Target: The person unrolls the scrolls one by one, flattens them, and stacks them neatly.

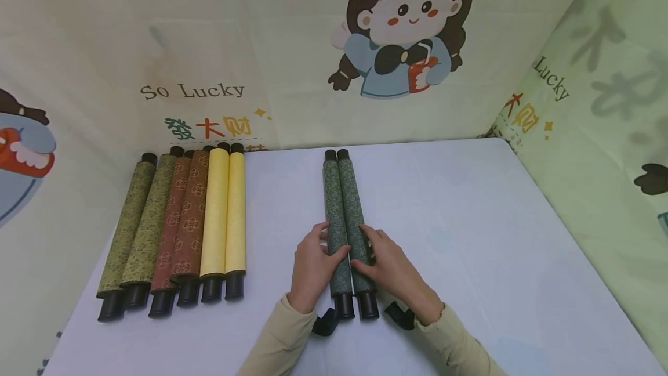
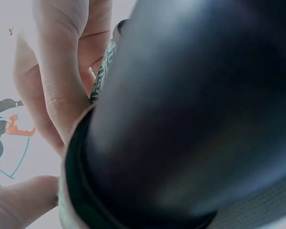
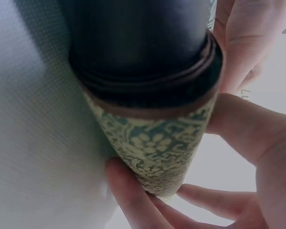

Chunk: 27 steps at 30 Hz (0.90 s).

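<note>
Two rolled hanging scrolls in dark green floral cloth lie side by side at the middle of the table in the head view. My left hand (image 1: 309, 266) grips the left green scroll (image 1: 333, 196), thumb over its top and fingers along its outer side. The right green scroll (image 1: 351, 193) is held by my right hand (image 1: 394, 268) in the same way, near its lower half. Both have black end knobs; one knob (image 2: 181, 105) fills much of the left wrist view. In the right wrist view, fingers (image 3: 133, 195) wrap around the patterned roll (image 3: 152, 148).
On the left of the white table (image 1: 443, 208) lies a row of other scrolls: two olive (image 1: 127, 225), two reddish-brown (image 1: 190, 219) and two yellow (image 1: 215, 213). A printed cloth backdrop (image 1: 292, 62) stands behind the table and along its sides.
</note>
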Available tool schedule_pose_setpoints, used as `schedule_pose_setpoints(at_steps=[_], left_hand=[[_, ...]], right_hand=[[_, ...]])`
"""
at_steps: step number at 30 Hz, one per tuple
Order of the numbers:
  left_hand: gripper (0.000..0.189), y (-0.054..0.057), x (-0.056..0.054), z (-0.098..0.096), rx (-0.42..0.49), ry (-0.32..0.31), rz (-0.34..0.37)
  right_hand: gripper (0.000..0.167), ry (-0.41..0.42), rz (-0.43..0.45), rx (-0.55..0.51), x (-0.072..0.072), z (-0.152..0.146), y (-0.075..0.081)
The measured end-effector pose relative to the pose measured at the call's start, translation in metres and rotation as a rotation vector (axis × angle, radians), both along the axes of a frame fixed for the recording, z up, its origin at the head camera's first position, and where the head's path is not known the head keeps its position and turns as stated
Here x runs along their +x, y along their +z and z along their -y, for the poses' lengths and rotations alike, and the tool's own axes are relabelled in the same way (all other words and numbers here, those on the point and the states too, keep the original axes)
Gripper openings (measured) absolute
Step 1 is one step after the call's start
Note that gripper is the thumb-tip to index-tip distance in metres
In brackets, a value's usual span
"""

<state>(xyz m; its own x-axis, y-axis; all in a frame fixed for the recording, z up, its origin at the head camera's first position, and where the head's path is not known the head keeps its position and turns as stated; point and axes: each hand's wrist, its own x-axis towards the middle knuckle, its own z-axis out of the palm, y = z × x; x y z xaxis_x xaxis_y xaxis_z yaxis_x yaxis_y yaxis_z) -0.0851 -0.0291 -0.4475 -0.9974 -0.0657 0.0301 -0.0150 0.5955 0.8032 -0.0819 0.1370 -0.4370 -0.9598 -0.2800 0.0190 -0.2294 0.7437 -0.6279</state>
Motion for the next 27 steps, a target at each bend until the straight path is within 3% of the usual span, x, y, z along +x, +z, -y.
schedule_pose_setpoints(at_steps=[5, 9, 22, 27], left_hand=[[0.059, 0.001, 0.002, 0.004, -0.021, 0.009, -0.009], [0.057, 0.001, 0.001, 0.008, -0.017, 0.009, 0.0], [0.055, 0.002, 0.003, 0.013, 0.011, 0.033, -0.009], [0.048, 0.003, 0.005, 0.015, -0.02, 0.034, -0.053]], right_hand=[[0.07, -0.017, -0.001, 0.012, 0.0, 0.0, -0.004], [0.07, -0.016, -0.05, 0.044, -0.001, -0.001, -0.003], [0.063, 0.068, -0.223, 0.066, -0.001, -0.012, -0.005], [0.059, 0.098, -0.221, 0.07, -0.001, -0.013, -0.002]])
